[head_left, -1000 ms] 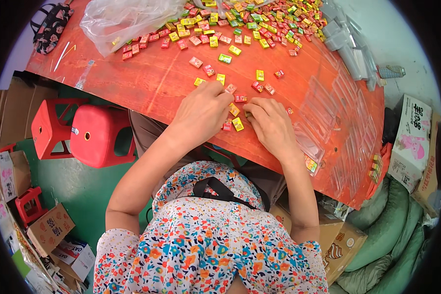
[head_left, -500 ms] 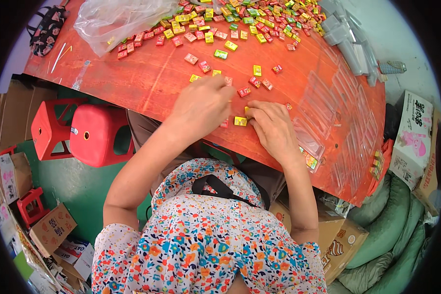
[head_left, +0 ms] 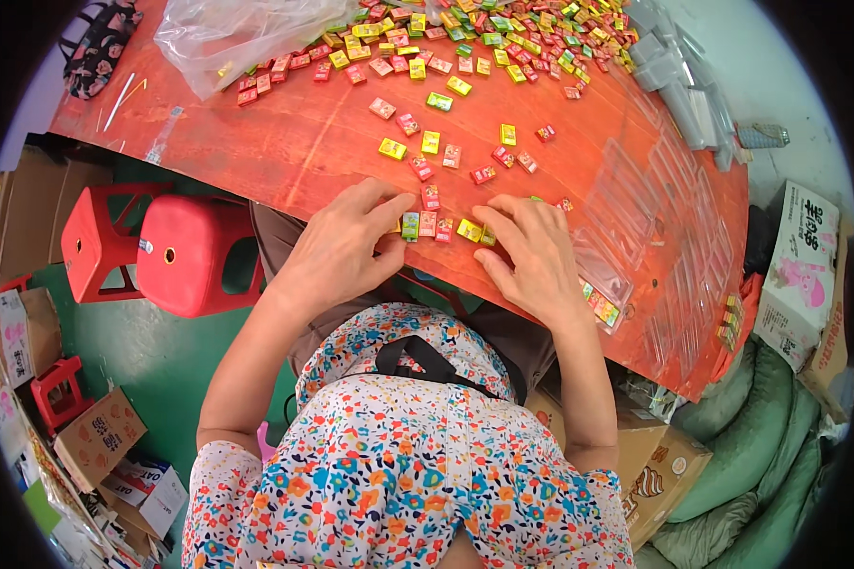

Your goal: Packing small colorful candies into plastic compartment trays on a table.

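Left hand (head_left: 351, 237) is curved, with its thumb and fingers apart, at the left end of a row of small boxes (head_left: 428, 224) on the red table (head_left: 266, 156). I can't tell if it pinches one. Right hand (head_left: 531, 247) is curved too, at the other end – its fingertips are by the yellow boxes (head_left: 470, 229), but I can't tell if they grip.

I can count five boxes between the hands: one green, one pink, one red and two yellow, with the last partly hidden. One more red box (head_left: 431, 196) lies just above the row. Farther up is a big pile (head_left: 522, 43) of red, yellow and green boxes, too many to count.

One clear plastic bag (head_left: 247, 38) lies at the pile's left. One yellow box (head_left: 226, 69) shows in it or under it – I can't tell which. See-through trays (head_left: 655, 228) cover the table's right side. Near the right wrist, a few bright boxes (head_left: 603, 307) show in a tray.

Three red stools (head_left: 194, 251) stand at the left: two big, one small.
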`<state>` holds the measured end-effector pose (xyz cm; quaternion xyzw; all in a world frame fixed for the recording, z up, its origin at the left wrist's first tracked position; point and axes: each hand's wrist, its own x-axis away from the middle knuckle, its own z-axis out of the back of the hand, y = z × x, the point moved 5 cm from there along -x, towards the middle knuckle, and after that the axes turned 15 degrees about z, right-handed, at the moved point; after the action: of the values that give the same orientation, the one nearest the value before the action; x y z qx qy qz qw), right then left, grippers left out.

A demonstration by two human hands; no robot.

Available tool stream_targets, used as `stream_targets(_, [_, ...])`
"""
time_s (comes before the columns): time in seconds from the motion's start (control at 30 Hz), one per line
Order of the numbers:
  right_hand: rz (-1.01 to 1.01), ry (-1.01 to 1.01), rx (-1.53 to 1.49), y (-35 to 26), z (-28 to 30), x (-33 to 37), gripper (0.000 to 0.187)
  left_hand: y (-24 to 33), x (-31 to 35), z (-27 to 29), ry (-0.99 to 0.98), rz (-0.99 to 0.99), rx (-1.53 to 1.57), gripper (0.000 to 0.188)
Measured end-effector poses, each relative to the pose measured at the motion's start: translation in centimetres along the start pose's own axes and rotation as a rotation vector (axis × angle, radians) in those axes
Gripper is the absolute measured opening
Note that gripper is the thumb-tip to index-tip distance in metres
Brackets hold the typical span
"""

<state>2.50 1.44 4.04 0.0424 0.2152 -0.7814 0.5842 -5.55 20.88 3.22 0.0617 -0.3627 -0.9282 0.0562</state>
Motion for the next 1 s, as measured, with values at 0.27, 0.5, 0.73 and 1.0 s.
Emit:
stream_targets(0.27, [0.091, 0.042, 0.024, 0.3, -1.1, -0.1, 0.031, -0.3, 0.2, -1.4, -0.039, -0.026, -0.015, 0.040])
stream_targets(0.5, [0.020, 0.063, 0.070, -0.2, -1.6, -0.4, 0.031, 0.1, 0.2, -1.5, -0.009, 0.023, -0.018, 0.034])
stream_targets(0.73, [-0.012, 0.116, 0.038, 0.3, -1.4, -0.5, 0.038, 0.3, 0.1, -1.5, -0.005, 0.039, -0.031, 0.033])
stream_targets(1.0, [0.027, 0.103, 0.035, 0.2, -0.7, -0.3, 0.046, 0.3, 0.3, -1.3, 0.000, 0.052, -0.002, 0.036])
